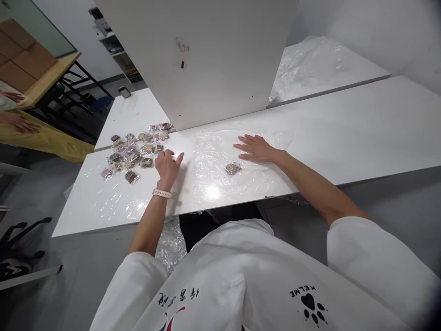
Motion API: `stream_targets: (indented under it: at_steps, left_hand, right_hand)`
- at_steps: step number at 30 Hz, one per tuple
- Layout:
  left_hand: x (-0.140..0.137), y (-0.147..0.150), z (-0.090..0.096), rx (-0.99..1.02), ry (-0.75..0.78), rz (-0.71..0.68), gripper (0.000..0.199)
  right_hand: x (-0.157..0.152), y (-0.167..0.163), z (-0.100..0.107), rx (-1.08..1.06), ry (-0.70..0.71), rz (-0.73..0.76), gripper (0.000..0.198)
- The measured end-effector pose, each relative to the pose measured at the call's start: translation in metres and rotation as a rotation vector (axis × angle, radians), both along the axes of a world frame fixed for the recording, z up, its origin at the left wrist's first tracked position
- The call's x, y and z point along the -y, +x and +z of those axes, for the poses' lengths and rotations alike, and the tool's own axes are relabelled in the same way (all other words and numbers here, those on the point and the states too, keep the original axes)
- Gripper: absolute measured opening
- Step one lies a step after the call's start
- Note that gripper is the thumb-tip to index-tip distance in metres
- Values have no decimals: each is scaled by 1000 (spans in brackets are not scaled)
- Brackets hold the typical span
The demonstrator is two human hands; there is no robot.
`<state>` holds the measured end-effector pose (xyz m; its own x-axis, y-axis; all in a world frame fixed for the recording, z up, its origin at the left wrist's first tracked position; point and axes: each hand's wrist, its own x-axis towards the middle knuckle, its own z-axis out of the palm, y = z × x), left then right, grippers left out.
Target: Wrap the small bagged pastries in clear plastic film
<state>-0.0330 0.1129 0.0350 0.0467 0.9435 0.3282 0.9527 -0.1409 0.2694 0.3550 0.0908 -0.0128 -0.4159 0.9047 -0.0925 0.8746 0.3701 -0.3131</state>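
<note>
My right hand (257,148) lies flat on a sheet of clear plastic film (213,158), its fingers spread. Just in front of it on the film sits one small wrapped snack (233,168), brown and pale in a clear wrapper. At the right edge of a loose cluster of wrapped snacks (131,148) is my left hand (166,168), a pale band on its wrist. Its fingers bend down and the thumb stands apart; no snack shows in its grasp, though the fingertips are partly hidden. The cluster mixes brown, pink and cream pieces.
A white upright panel (220,59) rises behind the white table (361,133). More plastic film (313,64) lies behind at right. A dark cup-like object (124,92) stands at the back left. Another person's hand (19,122) and yellow clothing show at far left, near cardboard boxes (25,55).
</note>
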Motion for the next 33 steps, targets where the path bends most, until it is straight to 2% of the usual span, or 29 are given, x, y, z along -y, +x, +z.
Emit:
stream_targets:
  at_steps: [2,3,5,8,10,11,13,14,15,17,19,21,24,27,29,31,33]
  left_hand:
    - [18,39,9,58,41,-146,32]
    - [30,61,10,59,36,-271,35]
    - [56,103,4,9,-16,-511,44]
    - [90,136,-13,-100,-75,-670,59]
    - [109,132,-20,-79,-70,-675,67]
    - [119,125,-21,-38,-60,-660,70]
    - [138,102,-20,44,-55,-624,74]
    - [148,91,-20,64,-75,-620,77]
    - [157,80,-20,58,-110,-636,81]
    - [172,61,-25,6,-169,-695,89]
    - [178,47,-34,-54,-173,-757,86]
    - [176,36,-42,-59,-134,-798,75]
    - [168,20,-48,39,-76,-823,59]
    - [167,8,-47,175,-29,-799,38]
    - [170,3,-44,262,-9,-762,23]
    - [175,1,-39,336,-13,-717,12]
    - [176,1,-30,394,-61,-640,12]
  right_hand:
    - [-1,-4,1,7,2,-4,70]
    - [-3,-5,2,8,2,-9,70]
    - [-4,-7,8,25,7,-26,68]
    - [12,2,24,43,115,-69,69]
    - [42,14,37,2,250,-191,67]
    - [63,20,42,-25,316,-316,64]
    - [111,28,46,-43,396,-658,61]
    - [135,29,43,-22,403,-824,62]
    - [156,28,38,9,386,-928,63]
    - [187,23,24,65,342,-994,60]
    - [199,21,10,68,319,-961,50]
    - [198,29,1,15,308,-962,40]
    - [190,49,6,-56,308,-1030,33]
    - [193,49,20,-60,509,-1033,35]
    - [202,30,24,-133,587,-822,33]
    - [212,1,21,-229,507,-494,30]
    - [218,-24,14,-277,392,-277,23]
